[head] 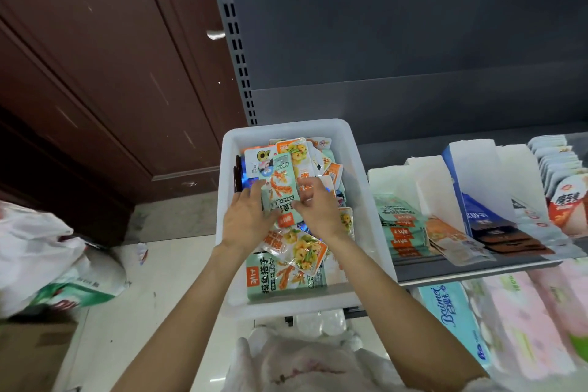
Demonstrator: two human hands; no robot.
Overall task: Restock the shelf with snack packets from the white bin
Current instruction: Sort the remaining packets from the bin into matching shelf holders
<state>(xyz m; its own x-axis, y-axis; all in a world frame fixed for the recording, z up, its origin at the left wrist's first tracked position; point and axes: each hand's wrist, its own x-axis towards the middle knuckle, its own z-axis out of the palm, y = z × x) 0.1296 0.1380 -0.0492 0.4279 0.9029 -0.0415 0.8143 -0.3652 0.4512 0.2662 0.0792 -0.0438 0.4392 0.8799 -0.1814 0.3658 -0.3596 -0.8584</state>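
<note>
Left hand: the left hand (245, 219) is down in the bin, fingers curled round the left edge of a pale green snack packet (281, 191), thumb tucked against its lower corner.
Right hand: the right hand (318, 210) pinches the same packet from its right edge, so both hands have it, lifted a little above the heap.
Packet: pale green, orange strips printed on the front, standing almost upright between the two hands.
White bin: the white bin (366, 200) sits at the left end of the shelf, full of mixed packets, green, orange and white; a larger green pack (286, 280) lies flat at its near end.
Shelf: the grey shelf (477, 267) runs off to the right of the bin, with a stack of matching green packets (401, 226) just beside the bin, then white dividers and more packs.
Floor: plastic bags (38, 248) lie on the left, well apart from the bin.
</note>
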